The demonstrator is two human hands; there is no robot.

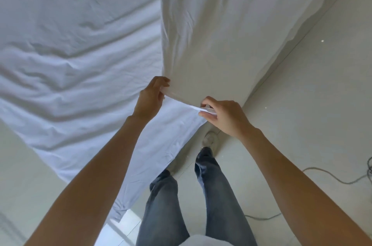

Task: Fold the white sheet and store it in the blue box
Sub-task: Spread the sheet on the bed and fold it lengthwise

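Cable [330,175] trails on the floor [302,84] at right; both hands, left [150,98] and right [225,116], pinch the sheet [80,64] edge, sheet stretching away lengthwise

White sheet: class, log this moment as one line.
left hand: pinches white sheet edge | right hand: pinches corner | blue box: not in view

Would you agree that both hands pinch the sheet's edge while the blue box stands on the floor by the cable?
Not quite: the head view shows no blue box. Both hands, left and right, pinch the sheet's edge; only the cable lies on the floor.
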